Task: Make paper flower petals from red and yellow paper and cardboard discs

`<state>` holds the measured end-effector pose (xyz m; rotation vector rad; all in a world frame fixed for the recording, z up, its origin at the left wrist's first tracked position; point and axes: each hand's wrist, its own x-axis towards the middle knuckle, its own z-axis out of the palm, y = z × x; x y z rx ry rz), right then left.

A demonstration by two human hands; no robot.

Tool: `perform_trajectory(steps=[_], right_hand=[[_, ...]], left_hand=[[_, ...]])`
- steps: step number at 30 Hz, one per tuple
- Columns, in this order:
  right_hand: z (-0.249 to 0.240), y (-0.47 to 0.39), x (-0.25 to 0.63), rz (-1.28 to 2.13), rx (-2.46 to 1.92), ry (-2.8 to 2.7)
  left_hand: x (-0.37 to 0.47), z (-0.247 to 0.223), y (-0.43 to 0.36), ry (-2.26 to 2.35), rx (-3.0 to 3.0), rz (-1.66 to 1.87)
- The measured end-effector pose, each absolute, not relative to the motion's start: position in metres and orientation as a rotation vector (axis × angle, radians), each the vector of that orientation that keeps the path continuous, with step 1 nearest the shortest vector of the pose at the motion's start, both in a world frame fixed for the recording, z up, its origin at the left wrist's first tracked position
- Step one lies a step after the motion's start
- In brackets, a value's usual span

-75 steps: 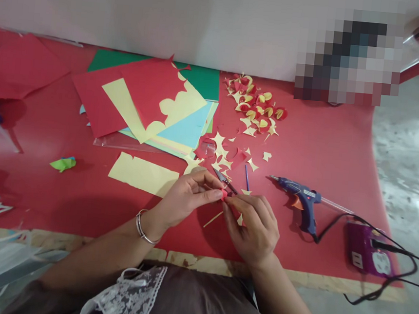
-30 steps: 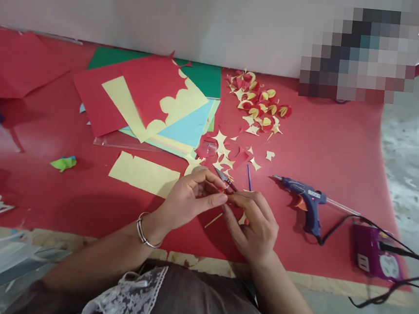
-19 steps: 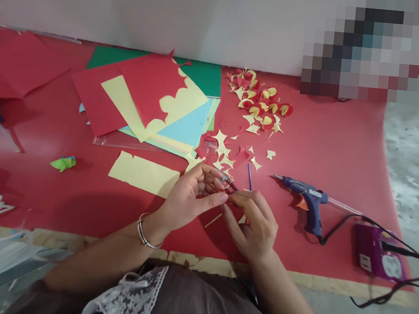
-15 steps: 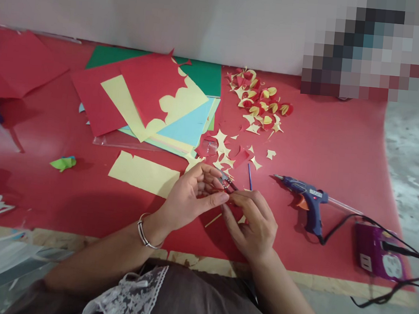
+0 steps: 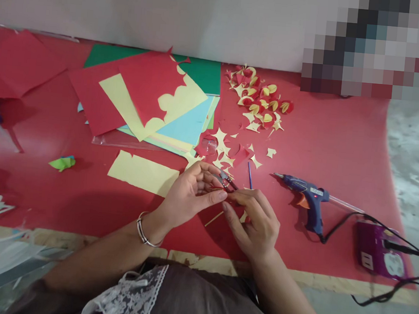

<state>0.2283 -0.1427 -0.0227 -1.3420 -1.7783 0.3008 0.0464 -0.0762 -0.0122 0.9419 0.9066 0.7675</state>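
Note:
My left hand is curled, its thumb pressed toward the fingers on a tiny red thing that is too small to name. Close beside it, my right hand has its index finger reaching to the left fingertips and its thumb slightly lower; what it pinches, if anything, cannot be made out. A dark tool with a metal end shows just behind the fingertips, partly hidden. Cream and red paper scraps lie beyond the hands. A thin blue stick lies behind my right hand.
A blue glue gun lies right, its cable near a purple power box. Stacked coloured paper and a cream strip lie left, with a green folded piece. Red-yellow paper pieces are heaped at the back.
My right thumb has moved slightly away from the left fingertips, and the right hand has shifted a little right. The left hand is nearly unchanged.

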Motion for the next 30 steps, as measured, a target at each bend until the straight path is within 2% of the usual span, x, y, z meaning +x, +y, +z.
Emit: perform_trajectory(steps=[10,30], right_hand=[[-0.0212,-0.1415,0.2290,0.357,-1.347,-1.720],[-0.0182,-0.1403,0.2276,0.347,-1.472,-1.610]], left_hand=[[0.0444,-0.0158,-0.0767,0.852,0.972,0.776],[0.0408,-0.0138,-0.0825,0.785,1.432,0.822]])
